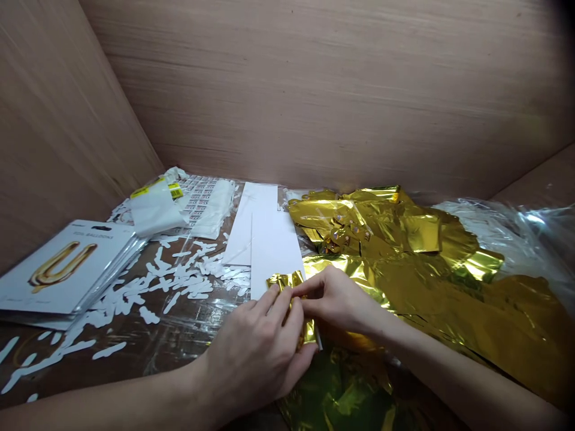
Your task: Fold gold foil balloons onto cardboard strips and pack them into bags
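Note:
Between my hands is a small folded gold foil balloon [309, 331], partly hidden by my fingers. My left hand [265, 341] is closed around it, with the thumb beneath and the fingers across the top. From the right, my right hand [335, 299] pinches its upper edge between thumb and fingertips. White cards [275, 245] lie just beyond the hands, one overlapping another. Flat gold foil balloons [431, 293] spread out on the right, reaching under my right forearm.
At left, a stack of white foil balloon packages [67, 269] shows a gold U. Small white paper cut-outs [148, 281] litter the dark table. Sticker sheets [202, 197] lie behind. Clear plastic bags [489, 230] sit at far right. Wooden panels [314, 90] wall the back and sides.

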A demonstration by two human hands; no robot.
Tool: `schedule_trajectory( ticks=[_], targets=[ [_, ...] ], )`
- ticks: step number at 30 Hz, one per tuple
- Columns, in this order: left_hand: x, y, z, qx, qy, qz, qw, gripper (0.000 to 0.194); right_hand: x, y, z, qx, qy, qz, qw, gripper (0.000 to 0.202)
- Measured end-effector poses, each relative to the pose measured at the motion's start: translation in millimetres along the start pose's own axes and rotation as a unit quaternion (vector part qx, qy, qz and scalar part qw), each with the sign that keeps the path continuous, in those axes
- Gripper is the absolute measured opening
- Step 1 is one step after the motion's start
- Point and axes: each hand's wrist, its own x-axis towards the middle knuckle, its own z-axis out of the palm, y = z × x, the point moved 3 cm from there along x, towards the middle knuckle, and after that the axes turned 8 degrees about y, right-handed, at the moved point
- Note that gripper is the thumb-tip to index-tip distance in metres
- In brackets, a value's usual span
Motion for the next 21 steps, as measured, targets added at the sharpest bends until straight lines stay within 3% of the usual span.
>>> schedule_trajectory(
  ticks=[3, 7, 9, 14, 19, 21],
  targets=[
    [-6.0, -5.5, 12.3, 0.027, -0.088, -0.019, 0.996, 0.068, 7.0, -8.0, 5.5, -0.052, -0.012, -0.037, 0.998, 0.035],
    [-11.4, -5.9, 20.9, 0.057, -0.151, -0.002, 0.987, 0.063, 12.4, -14.4, -2.4, -0.130, -0.058, -0.025, 0.990, 0.037],
    [-13.4, -4.4, 22.8, 0.068, -0.154, 0.000, 0.986, 0.061, 13.3, -17.7, -7.6, -0.172, -0.059, -0.051, 0.982, 0.033],
    [-14.7, -3.8, 23.5, 0.080, -0.145, -0.013, 0.986, 0.062, 13.6, -18.9, -9.4, -0.236, 0.004, -0.168, 0.957, 0.016],
    [-13.1, -5.5, 20.8, 0.044, -0.135, -0.030, 0.989, 0.084, 13.8, -13.6, -2.8, -0.262, -0.001, -0.167, 0.951, 0.012],
    [-13.6, -5.5, 21.2, 0.050, -0.125, -0.024, 0.991, 0.075, 14.1, -14.0, -1.5, -0.273, -0.012, -0.158, 0.949, 0.015]
  ],
)
